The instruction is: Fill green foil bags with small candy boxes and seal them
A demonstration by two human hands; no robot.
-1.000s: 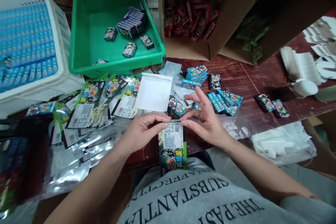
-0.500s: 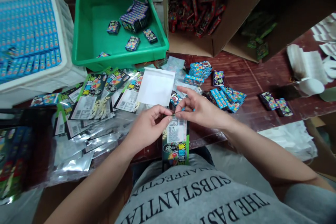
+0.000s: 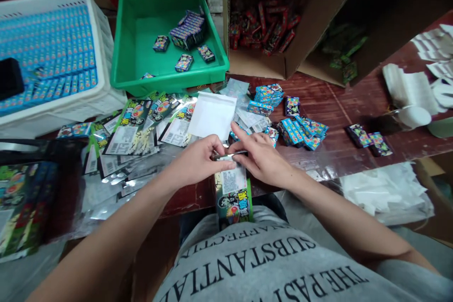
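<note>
Both hands pinch the upper edge of a printed plastic pouch (image 3: 231, 198), black and green with a white label, which hangs down against the shirt front. My left hand (image 3: 203, 160) holds the edge's left side between thumb and fingers. On the right side my right hand (image 3: 260, 158) grips it, index finger stretched forward. A narrow gap shows at the pouch's mouth between the thumbs; its inside cannot be made out. Just beyond the fingers lies a white paper sheet or packet (image 3: 212, 115). Small blue boxes (image 3: 302, 131) lie to the right of it.
More printed pouches (image 3: 130, 127) overlap on the left. Behind stand a green bin (image 3: 170, 78) with purple boxes and a white crate (image 3: 106, 42) full of blue boxes. Cardboard cartons (image 3: 262, 63) hold red and green packs. White strips (image 3: 385, 186) and a white cup (image 3: 414, 116) are at right.
The pouch's top edge has parted slightly between my fingers. My right hand has turned so its back faces up more. The view has shifted a little to the left.
</note>
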